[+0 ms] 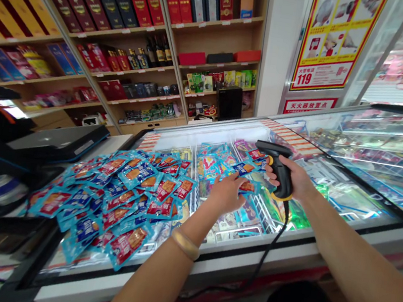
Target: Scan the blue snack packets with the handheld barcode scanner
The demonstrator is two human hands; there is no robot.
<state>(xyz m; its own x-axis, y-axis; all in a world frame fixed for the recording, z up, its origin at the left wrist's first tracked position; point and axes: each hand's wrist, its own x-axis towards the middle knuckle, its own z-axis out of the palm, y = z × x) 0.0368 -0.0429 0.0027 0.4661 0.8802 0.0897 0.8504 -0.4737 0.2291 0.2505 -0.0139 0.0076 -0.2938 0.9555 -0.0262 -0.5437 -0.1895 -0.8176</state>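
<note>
My right hand is closed round the handle of a black barcode scanner with a yellow trim, its head pointing left over the freezer lid. My left hand, with a gold bangle on the wrist, pinches small blue snack packets lying on the glass just under the scanner's head. A large heap of blue and red snack packets covers the glass to the left of both hands. The scanner's black cable hangs down over the freezer's front edge.
The glass-topped chest freezer runs across the front, with a second one at the right. A black till and laptop stand at the left. Shelves of boxed goods fill the back wall. A red and yellow poster hangs on a pillar.
</note>
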